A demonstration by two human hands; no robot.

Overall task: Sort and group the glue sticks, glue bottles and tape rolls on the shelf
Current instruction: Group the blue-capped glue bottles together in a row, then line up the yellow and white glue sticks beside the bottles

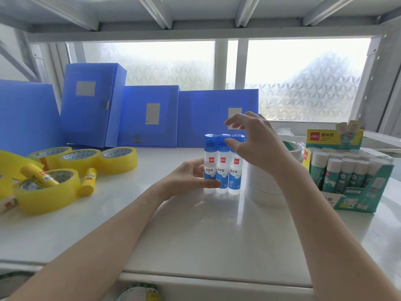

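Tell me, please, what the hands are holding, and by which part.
The left hand grips the glue bottles low on their bodies, thumb across the front; the right hand hovers at their caps, gripping nothing.

The white shelf is smooth and glossy, mirroring the light. The glue bottles are clear plastic with translucent blue caps, the yellow tape rolls shiny, the blue file boxes matt plastic. The display box looks like printed cardboard.

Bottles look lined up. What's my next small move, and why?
Probably let go of the three glue bottles, which stand upright in a tight row, and send the left hand to the yellow glue stick lying across a yellow tape roll: it is mixed in with the tape.
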